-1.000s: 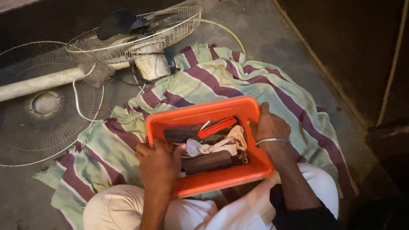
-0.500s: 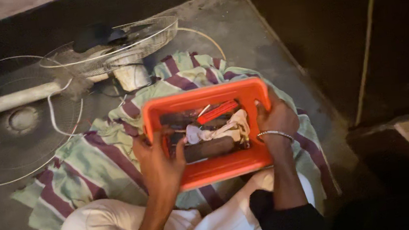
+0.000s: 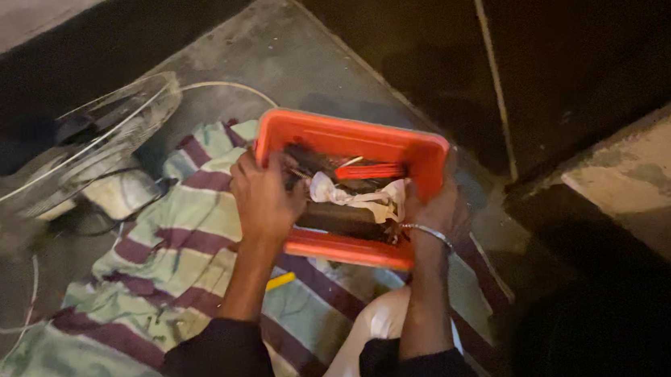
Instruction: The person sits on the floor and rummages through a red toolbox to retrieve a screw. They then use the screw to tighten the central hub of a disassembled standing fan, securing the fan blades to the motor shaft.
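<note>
Orange plastic tray (image 3: 430, 156) held between both hands, above a striped cloth (image 3: 172, 259) on the concrete floor.

We see the left hand (image 3: 265, 196) curled over the tray's near-left rim, fingers inside among dark tools, and the right hand (image 3: 440, 208) wrapped round the right end, a metal bangle (image 3: 428, 230) on its wrist. Inside we note a white rag (image 3: 353, 199) and a red-handled tool (image 3: 370, 171). A yellow object (image 3: 280, 281) lies on the cloth just below the tray. A wire fan guard (image 3: 97, 145) rests at far left.
</note>
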